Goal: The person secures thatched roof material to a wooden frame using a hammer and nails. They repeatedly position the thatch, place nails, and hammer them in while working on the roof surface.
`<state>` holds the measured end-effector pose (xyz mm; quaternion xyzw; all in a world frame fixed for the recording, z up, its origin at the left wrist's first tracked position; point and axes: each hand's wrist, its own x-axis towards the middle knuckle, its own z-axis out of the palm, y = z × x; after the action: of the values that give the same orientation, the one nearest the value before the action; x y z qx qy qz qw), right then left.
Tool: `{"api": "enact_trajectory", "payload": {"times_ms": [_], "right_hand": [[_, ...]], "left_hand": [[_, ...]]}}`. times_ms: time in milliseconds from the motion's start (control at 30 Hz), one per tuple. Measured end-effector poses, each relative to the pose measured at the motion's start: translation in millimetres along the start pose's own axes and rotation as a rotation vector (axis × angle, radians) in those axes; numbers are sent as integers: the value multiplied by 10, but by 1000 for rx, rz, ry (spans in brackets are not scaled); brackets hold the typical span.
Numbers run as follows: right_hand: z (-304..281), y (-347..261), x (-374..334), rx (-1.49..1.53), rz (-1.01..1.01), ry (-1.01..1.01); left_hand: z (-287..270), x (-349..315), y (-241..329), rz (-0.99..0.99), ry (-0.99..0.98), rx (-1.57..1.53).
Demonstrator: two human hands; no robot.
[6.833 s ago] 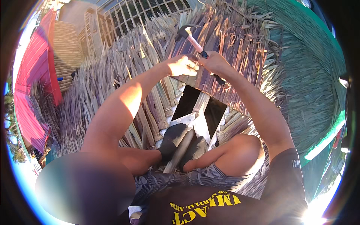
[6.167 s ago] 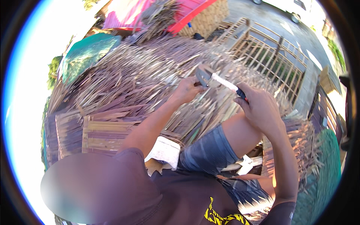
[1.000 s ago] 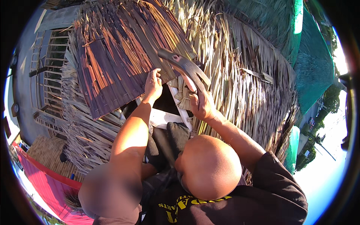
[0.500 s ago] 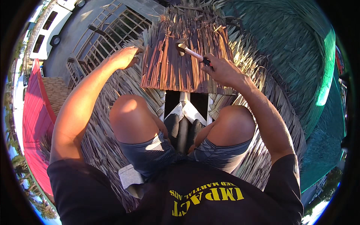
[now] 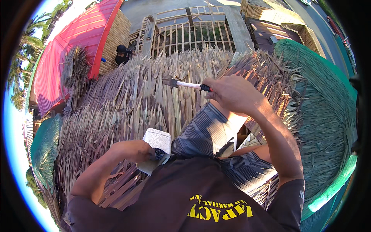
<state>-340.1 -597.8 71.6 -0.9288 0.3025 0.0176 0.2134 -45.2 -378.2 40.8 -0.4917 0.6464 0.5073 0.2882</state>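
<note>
My right hand is closed round the grip of a hammer, held over the thatch with its head pointing left. At my waist, to the left, hangs a cut-open white container. My left hand reaches into it, the fingers hidden inside by its wall. Small dark pieces, too small to make out, lie in the container beside the fingers. Under me spreads a dry palm-thatch roof. A dark opening in the thatch shows beside my bare leg.
Beyond the thatch stands a wooden slat frame with a concrete beam next to it. A red metal roof rises at the far left, a person in dark clothes near it. Green-edged thatch slopes away on the right.
My left hand has gone from the far thatch down into the container at my waist. My view has turned left. The hammer stays in my right hand, its head now pointing left.
</note>
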Motion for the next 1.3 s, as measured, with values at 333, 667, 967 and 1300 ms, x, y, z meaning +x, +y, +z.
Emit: {"api": "enact_trajectory", "payload": {"times_ms": [333, 667, 967, 1300], "right_hand": [[408, -292, 226, 58, -117, -68], [453, -304, 139, 64, -101, 31], [458, -360, 75, 62, -99, 102], [443, -390, 28, 51, -111, 104]], "left_hand": [[1320, 1282, -463, -59, 891, 482], [1147, 864, -94, -186, 574, 172], [1316, 919, -233, -192, 632, 141], [1205, 617, 122, -266, 542, 217]]}}
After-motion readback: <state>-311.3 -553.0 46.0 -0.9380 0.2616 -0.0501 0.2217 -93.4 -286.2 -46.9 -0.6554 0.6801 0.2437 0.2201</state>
